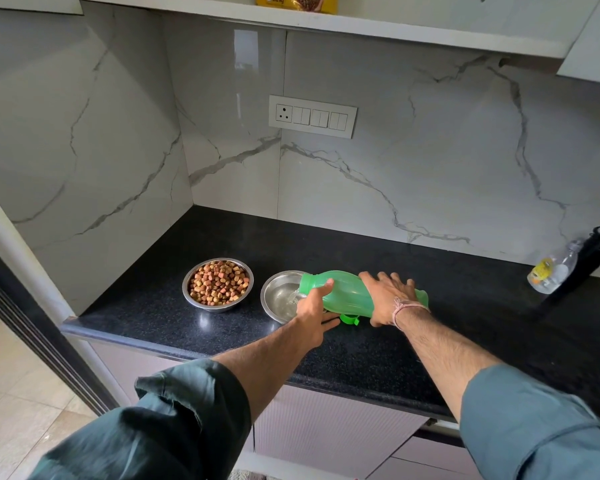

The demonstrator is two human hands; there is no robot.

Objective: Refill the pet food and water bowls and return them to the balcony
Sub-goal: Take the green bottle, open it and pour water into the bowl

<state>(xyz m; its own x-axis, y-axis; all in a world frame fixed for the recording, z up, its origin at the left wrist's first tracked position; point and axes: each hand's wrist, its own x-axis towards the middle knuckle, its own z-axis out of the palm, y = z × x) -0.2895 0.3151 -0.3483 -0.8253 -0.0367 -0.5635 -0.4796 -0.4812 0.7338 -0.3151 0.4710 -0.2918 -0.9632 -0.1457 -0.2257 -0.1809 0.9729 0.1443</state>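
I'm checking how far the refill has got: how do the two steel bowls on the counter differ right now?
The left bowl is full of brown kibble; the right bowl holds only a little clear water. The left bowl stands untouched, while the green bottle, gripped by the left hand and right hand, tips over the right bowl's rim, pouring in. Both are round, shiny steel, upright on the black counter.

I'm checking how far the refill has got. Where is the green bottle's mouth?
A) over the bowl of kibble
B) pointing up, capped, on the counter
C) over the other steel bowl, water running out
C: the left hand and right hand tip the green bottle, its mouth over the water bowl with a stream running in; the kibble bowl sits apart.
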